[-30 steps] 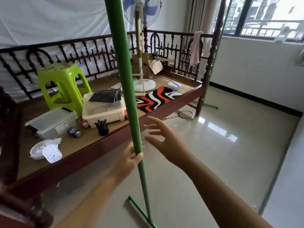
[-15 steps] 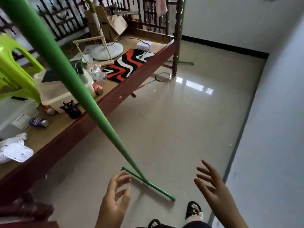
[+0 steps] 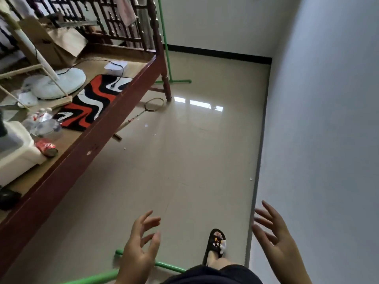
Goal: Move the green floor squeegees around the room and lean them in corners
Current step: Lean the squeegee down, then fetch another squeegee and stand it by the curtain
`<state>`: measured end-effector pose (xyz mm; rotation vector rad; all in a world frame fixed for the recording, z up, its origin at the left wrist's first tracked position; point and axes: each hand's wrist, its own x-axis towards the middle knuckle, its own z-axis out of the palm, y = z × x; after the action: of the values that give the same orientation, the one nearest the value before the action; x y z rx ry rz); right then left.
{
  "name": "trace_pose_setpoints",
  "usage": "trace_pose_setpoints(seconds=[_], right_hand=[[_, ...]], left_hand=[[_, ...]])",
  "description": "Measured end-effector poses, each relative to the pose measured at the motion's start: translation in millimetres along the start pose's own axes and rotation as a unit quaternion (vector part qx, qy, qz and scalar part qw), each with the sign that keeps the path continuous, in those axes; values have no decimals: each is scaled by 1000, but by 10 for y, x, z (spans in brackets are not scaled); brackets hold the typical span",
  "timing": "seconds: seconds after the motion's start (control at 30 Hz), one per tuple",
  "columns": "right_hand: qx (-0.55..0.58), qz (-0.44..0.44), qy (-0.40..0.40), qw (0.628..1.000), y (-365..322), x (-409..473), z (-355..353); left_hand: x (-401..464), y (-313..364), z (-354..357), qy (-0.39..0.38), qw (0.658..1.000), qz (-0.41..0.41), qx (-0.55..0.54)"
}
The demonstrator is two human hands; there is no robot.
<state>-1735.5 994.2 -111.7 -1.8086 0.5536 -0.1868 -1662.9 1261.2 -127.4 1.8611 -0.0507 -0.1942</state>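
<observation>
Both hands hang empty over the glossy beige tiled floor (image 3: 194,150): the left hand (image 3: 139,251) has its fingers spread and loosely curled, the right hand (image 3: 274,240) is splayed open near the pale grey wall (image 3: 328,140). The near green floor squeegee (image 3: 168,267) lies flat on the floor just below the left hand (partly hidden by it), ungripped. A second green floor squeegee (image 3: 164,39) stands upright far off, beside the dark red wooden bed frame (image 3: 114,111) corner post.
</observation>
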Motion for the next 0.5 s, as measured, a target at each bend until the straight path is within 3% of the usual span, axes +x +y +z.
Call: trace_pose_setpoints(seconds=[0.2,0.5], right_hand=[[8,0,86,996,-132,995,-572],[18,41,86,995,-162,2362,-594]], left_hand=[[1060,495,703,-21,999,30,5],[2557,808,1174,-25,999,29,0]])
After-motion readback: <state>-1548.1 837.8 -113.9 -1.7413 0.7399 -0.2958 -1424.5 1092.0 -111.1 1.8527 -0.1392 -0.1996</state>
